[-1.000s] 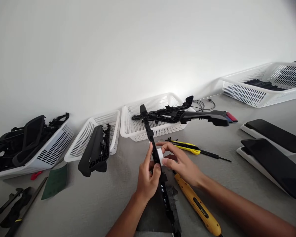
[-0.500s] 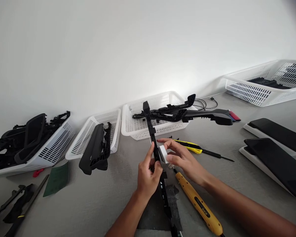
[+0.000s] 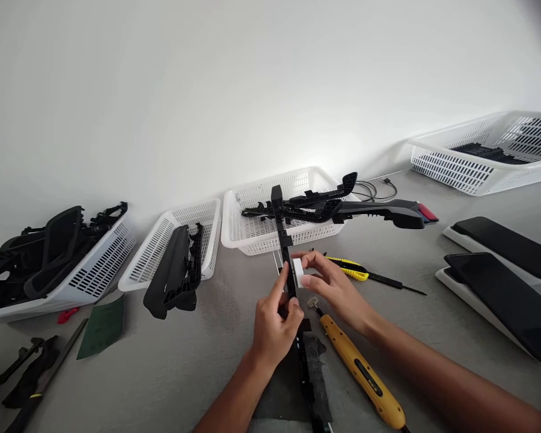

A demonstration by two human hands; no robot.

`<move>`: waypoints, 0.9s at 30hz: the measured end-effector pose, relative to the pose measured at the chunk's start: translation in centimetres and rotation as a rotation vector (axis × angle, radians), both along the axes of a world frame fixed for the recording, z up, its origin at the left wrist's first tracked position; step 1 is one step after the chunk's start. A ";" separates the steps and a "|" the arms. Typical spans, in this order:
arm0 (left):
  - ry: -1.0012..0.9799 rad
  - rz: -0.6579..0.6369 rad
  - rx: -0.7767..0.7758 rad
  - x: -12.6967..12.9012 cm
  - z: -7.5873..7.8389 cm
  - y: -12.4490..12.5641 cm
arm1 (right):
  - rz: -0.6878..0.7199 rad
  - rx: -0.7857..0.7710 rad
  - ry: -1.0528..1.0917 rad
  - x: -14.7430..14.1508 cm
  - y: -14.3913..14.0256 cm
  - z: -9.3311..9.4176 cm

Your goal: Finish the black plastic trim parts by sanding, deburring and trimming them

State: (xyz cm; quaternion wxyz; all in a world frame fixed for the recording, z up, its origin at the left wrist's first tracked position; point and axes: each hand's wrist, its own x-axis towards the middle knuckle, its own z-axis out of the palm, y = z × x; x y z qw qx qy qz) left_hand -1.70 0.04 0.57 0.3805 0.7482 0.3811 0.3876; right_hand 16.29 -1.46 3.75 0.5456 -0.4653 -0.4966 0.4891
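My left hand (image 3: 274, 328) is closed round a long, narrow black plastic trim strip (image 3: 283, 236), its index finger laid along the strip. The strip runs from above the middle basket down to the bottom edge of the view. Between the thumb and fingers of my right hand (image 3: 336, 285) is a small white block (image 3: 298, 272), held against or very near the strip's right side; whether they touch, I cannot tell. Just below my right hand lies a yellow-handled power tool (image 3: 363, 371) with a small rounded tip. A dark cloth (image 3: 318, 367) is under the strip's lower part.
White baskets (image 3: 247, 243) with black plastic parts stand along the wall. A yellow utility knife (image 3: 348, 268) and a thin black screwdriver (image 3: 397, 282) lie right of my hands. Two phone-like black slabs on white stands (image 3: 491, 294) are far right. A green sheet (image 3: 101, 328) lies left.
The strip's upper end has shifted slightly right, and my left hand with it. My right hand has moved a little up and left, turning the white block more edge-on.
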 end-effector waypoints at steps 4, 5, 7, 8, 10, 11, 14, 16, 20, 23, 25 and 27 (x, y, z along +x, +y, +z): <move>-0.002 -0.004 0.019 0.0 -0.1 0.0 | 0.003 0.002 0.003 0.0 -0.1 0.3; -0.005 -0.002 0.020 0.0 -0.2 0.0 | 0.005 0.014 0.007 0.0 -0.2 0.4; -0.008 0.002 0.021 0.0 -0.2 0.0 | 0.004 0.029 0.006 0.1 -0.2 0.4; -0.006 0.003 0.019 0.0 -0.2 0.0 | 0.003 0.028 -0.005 0.1 -0.1 0.3; 0.000 0.004 0.016 0.0 -0.1 0.0 | -0.002 0.007 -0.044 0.1 0.1 -0.2; -0.001 0.001 0.015 0.0 -0.1 0.0 | -0.015 -0.010 -0.063 0.1 0.3 -0.5; -0.024 -0.010 0.000 -0.1 0.0 -0.1 | -0.063 -0.046 -0.041 0.3 0.7 -1.1; -0.053 -0.012 -0.029 -0.1 0.2 -0.1 | -0.089 -0.033 0.035 0.6 1.0 -1.0; -0.085 0.000 -0.094 0.0 0.5 -0.2 | -0.175 0.022 0.119 1.4 1.2 -0.9; -0.077 0.006 -0.111 0.1 0.6 -0.2 | -0.224 0.052 0.170 1.5 1.3 -1.1; -0.072 0.008 -0.108 0.0 0.5 -0.2 | -0.195 0.070 0.159 1.2 1.0 -1.2; -0.067 0.001 -0.084 0.0 0.3 -0.1 | -0.114 0.068 0.082 0.5 0.6 -1.1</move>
